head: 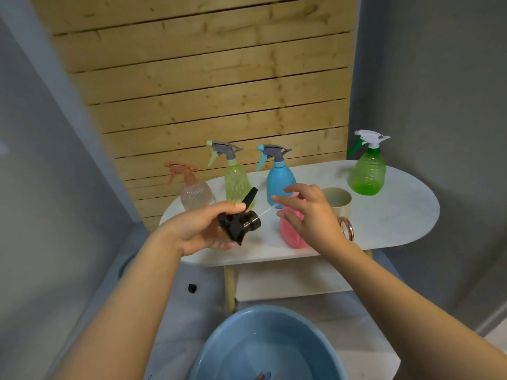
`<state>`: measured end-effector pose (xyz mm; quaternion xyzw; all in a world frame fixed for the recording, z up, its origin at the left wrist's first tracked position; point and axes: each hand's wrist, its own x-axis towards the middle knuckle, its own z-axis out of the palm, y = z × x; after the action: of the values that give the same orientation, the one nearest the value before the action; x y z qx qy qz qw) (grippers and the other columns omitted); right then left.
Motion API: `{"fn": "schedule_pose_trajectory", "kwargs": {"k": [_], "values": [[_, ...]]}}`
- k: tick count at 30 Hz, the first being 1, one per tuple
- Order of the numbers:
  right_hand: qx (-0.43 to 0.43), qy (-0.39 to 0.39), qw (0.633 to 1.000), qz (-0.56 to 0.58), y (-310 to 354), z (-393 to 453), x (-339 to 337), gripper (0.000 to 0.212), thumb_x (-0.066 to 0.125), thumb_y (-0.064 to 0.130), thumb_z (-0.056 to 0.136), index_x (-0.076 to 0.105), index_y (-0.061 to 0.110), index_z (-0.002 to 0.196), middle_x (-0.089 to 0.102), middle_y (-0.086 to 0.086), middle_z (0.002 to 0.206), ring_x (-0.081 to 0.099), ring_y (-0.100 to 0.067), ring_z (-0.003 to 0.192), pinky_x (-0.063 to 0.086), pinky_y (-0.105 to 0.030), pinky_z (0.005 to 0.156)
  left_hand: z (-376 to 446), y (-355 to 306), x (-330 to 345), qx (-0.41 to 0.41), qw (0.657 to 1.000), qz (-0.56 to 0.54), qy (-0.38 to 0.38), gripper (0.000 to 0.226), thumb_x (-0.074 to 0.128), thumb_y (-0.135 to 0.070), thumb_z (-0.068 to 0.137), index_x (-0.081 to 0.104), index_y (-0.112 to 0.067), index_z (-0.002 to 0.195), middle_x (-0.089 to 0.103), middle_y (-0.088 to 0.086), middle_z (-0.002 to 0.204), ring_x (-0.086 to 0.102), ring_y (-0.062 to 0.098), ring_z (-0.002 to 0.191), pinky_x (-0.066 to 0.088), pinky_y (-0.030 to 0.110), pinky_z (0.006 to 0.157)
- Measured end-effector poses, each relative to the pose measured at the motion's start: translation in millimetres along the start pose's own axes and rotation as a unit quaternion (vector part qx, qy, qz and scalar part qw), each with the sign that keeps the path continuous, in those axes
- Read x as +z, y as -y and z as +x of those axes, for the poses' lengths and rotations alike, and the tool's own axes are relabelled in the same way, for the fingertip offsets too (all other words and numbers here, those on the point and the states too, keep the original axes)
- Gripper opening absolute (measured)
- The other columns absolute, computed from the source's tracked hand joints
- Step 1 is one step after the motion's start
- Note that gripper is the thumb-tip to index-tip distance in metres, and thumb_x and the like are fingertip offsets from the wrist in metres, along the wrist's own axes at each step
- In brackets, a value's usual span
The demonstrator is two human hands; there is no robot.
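Note:
My left hand point(204, 229) grips a black spray-trigger head point(241, 219), off its bottle, with a thin clear dip tube point(267, 212) running right from its collar. A pink bottle point(292, 231) without a head stands on the white oval table point(384, 215), partly hidden behind my right hand point(307, 212). That hand hovers over the bottle's top with fingers spread and slightly bent, near the tube's end; whether it touches the tube I cannot tell.
Along the table's back stand a clear bottle with a peach trigger point(193, 192), a yellow-green bottle point(236, 178), a blue bottle point(279, 176) and a green bottle point(367, 168). A beige cup point(338, 201) sits behind my right hand. A blue basin point(263, 349) with water lies on the floor below.

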<state>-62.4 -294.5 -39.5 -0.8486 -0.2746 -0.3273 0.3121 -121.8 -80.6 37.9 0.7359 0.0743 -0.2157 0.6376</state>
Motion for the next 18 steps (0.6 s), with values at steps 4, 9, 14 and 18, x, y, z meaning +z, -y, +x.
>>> {"fn": "schedule_pose_trajectory", "kwargs": {"k": [4,9,14,18], "values": [[0.031,-0.005,0.999,0.023,-0.7,2.1,-2.3,0.013,0.066,0.013,0.077,0.076,0.008,0.084,0.066,-0.009,0.079,0.061,-0.032,0.077,0.041,-0.023,0.069,6.0,-11.5,6.6,0.01,0.999,-0.049,-0.016,0.06,0.067,-0.055,0.067,0.062,-0.01,0.105,0.062,0.012,0.091,0.059,0.023,0.074,0.05,0.028,0.059],[0.169,-0.016,0.982,0.08,-13.5,10.6,-9.2,0.013,0.067,0.007,0.084,0.076,0.008,0.094,0.067,-0.008,0.085,0.06,-0.024,0.082,0.032,-0.01,0.067,18.3,-30.0,21.6,0.159,0.98,-0.099,-0.062,0.037,0.053,-0.044,0.087,0.063,-0.013,0.105,0.067,0.007,0.095,0.061,0.015,0.081,0.04,0.023,0.062],[0.249,-0.031,0.955,0.157,-15.0,24.6,-8.5,0.016,0.066,0.015,0.087,0.074,0.015,0.1,0.071,0.0,0.099,0.058,-0.009,0.087,0.036,-0.004,0.073,38.9,-56.0,55.7,0.292,0.943,-0.012,-0.161,0.013,0.058,-0.016,0.093,0.065,-0.025,0.099,0.069,-0.009,0.087,0.064,0.002,0.08,0.041,0.019,0.064],[0.306,-0.056,0.905,0.289,-17.2,36.2,-9.1,0.015,0.067,0.013,0.086,0.075,0.022,0.095,0.074,-0.001,0.09,0.065,-0.017,0.07,0.056,-0.032,0.081,50.5,-84.8,79.5,0.336,0.918,0.006,-0.209,0.011,0.061,-0.023,0.092,0.068,-0.024,0.101,0.069,-0.002,0.082,0.06,0.009,0.075,0.045,0.016,0.063]]}}
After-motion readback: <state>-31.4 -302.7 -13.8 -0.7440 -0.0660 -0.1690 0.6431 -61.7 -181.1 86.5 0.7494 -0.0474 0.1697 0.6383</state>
